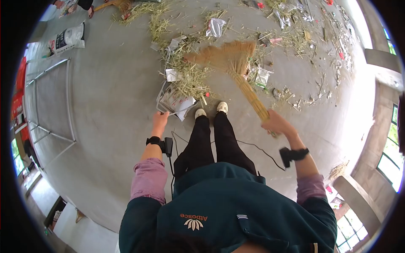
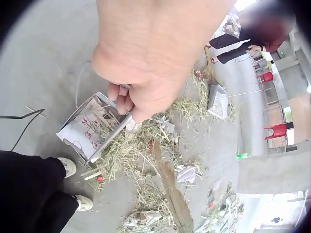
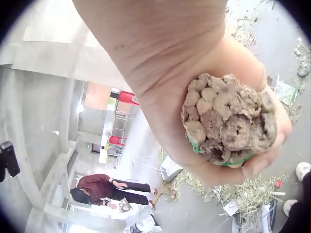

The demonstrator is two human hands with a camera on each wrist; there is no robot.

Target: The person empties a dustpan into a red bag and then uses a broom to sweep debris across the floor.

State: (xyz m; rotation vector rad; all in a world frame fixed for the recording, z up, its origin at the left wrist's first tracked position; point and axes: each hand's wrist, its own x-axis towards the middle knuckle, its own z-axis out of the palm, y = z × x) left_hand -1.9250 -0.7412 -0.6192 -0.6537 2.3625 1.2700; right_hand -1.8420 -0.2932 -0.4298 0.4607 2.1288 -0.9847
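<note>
Amid straw (image 1: 195, 81) and wrappers (image 1: 216, 28), the right hand (image 1: 279, 124) curls round a broom (image 1: 248, 90), the left hand (image 1: 160, 122) round a metal dustpan (image 2: 111, 139).

The broom of bundled straw bristles (image 1: 236, 55) ahead of the right hand (image 1: 278, 123) is golden tan. The paper sheet (image 2: 85, 128) beside the left hand (image 2: 146, 82) is white with red markings; the cut straw stalks (image 2: 131, 155) beyond are yellow-green.

There are two brooms (image 1: 239, 55) and two pale shoes (image 1: 222, 108).
</note>
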